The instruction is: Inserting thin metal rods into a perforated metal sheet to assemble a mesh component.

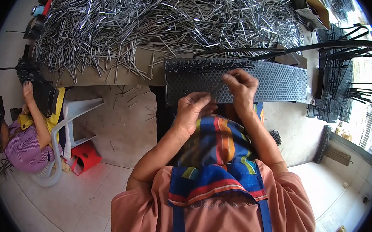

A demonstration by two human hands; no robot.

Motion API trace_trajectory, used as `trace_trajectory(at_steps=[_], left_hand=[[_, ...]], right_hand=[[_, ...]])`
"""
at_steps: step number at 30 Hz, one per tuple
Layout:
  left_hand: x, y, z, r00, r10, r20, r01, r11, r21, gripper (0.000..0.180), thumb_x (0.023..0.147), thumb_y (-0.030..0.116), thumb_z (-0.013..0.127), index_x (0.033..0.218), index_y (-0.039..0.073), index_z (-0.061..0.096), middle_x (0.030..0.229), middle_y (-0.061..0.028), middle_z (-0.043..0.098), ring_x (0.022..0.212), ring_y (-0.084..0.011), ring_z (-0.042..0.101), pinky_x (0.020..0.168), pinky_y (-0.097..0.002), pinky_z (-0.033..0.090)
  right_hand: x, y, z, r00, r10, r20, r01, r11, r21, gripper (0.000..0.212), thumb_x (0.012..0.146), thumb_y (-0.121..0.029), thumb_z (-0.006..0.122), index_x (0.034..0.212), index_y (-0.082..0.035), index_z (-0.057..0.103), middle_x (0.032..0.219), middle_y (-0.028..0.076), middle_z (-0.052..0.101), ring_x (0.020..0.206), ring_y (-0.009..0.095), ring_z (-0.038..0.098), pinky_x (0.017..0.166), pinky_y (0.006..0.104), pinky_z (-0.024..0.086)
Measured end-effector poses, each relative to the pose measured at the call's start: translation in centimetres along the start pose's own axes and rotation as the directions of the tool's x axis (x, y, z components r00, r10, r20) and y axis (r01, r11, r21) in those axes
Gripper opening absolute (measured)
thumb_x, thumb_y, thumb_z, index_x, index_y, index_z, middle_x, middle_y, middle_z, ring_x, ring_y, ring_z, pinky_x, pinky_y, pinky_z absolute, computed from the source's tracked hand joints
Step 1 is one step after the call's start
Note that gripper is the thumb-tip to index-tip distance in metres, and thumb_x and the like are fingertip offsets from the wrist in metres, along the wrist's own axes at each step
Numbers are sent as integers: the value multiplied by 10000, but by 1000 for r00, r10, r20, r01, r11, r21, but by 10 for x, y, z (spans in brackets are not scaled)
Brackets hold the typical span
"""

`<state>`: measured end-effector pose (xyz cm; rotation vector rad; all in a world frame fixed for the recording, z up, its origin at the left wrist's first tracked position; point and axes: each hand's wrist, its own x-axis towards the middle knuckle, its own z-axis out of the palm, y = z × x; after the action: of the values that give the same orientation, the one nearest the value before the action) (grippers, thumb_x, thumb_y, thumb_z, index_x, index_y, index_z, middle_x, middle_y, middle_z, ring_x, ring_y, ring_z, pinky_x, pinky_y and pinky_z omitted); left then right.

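A long dark perforated metal panel [279,83] lies across the near edge of the table, its left part crowded with small black pieces. Over its near side, my left hand [189,112] is closed, thumb against the fingers, on a thin dark strip [216,89]. The strip slants up toward my right hand [243,87], whose thumb and fingers are pinched together above the panel. What the right fingertips hold is too small to make out. A black bent rod [281,49] with a long curved arm lies just beyond the panel.
A large heap of thin silvery metal strips [171,20] covers the table. Black wire racks [337,79] stand at the right, near an open cardboard box [312,12]. At the left, another person [28,144] sits by a white plastic chair [58,150] and handles a dark mesh piece [37,84].
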<state>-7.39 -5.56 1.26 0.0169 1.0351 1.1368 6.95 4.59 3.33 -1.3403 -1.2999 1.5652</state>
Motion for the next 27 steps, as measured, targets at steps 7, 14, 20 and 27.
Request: trace_trajectory(at_steps=[7,14,20,27], left_hand=[[6,-3,-3,999,-30,-22,29,998,-61,172,937,105,615,1084,18,636,969,-184,702,844,-280,716,742,-397,604],[9,-2,-6,999,-29,-20,28,997,-71,188,935,70,588,1110,14,622,970,-188,698,845,-286,715,743,-407,601],[6,0,-9,999,-12,-33,10,997,-75,188,925,58,583,1099,12,635,961,-198,704,831,-300,719,745,-401,600],[8,-7,-12,999,-26,21,27,998,-55,191,923,45,574,1099,15,643,969,-191,704,861,-305,718,771,-404,603]], right_hand=[[24,15,0,880,-454,-139,429,886,-177,86,782,94,712,827,29,676,777,33,655,611,72,615,535,202,472],[24,8,5,797,-603,-32,560,758,-334,87,771,86,723,820,34,675,755,58,650,606,101,625,544,211,475],[24,5,17,766,-639,65,567,626,-535,123,737,21,773,828,-6,694,733,78,631,606,154,612,545,263,464],[15,-3,18,794,-605,62,517,618,-592,180,726,-34,776,891,-47,703,792,98,628,661,270,646,580,333,502]])
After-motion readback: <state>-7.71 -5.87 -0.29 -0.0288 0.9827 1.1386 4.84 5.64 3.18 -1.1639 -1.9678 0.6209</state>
